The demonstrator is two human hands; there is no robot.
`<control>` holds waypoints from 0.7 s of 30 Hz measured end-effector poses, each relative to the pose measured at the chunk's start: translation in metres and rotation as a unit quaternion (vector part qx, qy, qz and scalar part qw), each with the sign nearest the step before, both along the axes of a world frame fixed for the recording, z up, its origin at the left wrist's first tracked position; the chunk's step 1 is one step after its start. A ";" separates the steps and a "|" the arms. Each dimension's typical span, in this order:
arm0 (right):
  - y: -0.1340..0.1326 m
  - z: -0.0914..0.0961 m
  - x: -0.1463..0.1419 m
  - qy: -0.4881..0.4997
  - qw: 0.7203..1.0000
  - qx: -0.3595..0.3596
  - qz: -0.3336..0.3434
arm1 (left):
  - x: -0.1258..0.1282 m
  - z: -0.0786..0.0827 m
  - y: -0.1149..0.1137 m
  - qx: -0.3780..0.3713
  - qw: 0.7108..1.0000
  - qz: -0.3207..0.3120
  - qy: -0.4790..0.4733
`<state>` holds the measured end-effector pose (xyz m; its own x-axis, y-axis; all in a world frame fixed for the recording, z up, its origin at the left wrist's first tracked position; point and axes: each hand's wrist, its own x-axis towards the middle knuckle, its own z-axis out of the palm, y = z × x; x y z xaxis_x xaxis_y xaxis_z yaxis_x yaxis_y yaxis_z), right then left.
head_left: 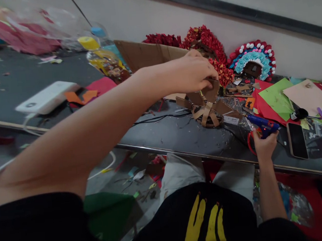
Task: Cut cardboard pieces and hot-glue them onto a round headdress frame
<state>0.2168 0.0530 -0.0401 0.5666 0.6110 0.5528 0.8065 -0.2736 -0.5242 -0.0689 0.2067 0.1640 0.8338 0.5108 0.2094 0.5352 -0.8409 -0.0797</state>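
My left hand (197,71) reaches over the table with its fingers closed on an upright flap of a brown cardboard piece (206,111). This piece has several flaps standing out round a ring-like base with crossing strips, and it rests on the dark table. Part of the flap is hidden behind my fingers. Lower right, my right hand (264,144) grips a blue glue gun (263,125) by its handle. A small red light shows on the gun, and its nozzle points left toward the cardboard piece, close to one of its flaps.
Red flower-like decorations (203,40) and a blue, white and red arch (254,60) stand against the wall. Coloured paper sheets (277,97), a phone (297,140) and scraps lie rightward. To the left are a white power bank (47,98) and a yellow-capped bottle (101,60).
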 end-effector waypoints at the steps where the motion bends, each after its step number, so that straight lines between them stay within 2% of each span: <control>1: 0.000 0.000 0.000 -0.001 1.000 -0.001 0.001 | 0.000 -0.002 0.001 -0.004 1.000 -0.005 0.011; 7: -0.001 0.003 -0.001 -0.001 1.000 -0.001 0.003 | 0.003 -0.007 -0.002 -0.022 0.999 -0.018 0.044; 21: -0.001 0.002 -0.001 0.000 1.000 -0.009 0.003 | 0.006 -0.018 -0.001 -0.022 0.999 -0.016 0.042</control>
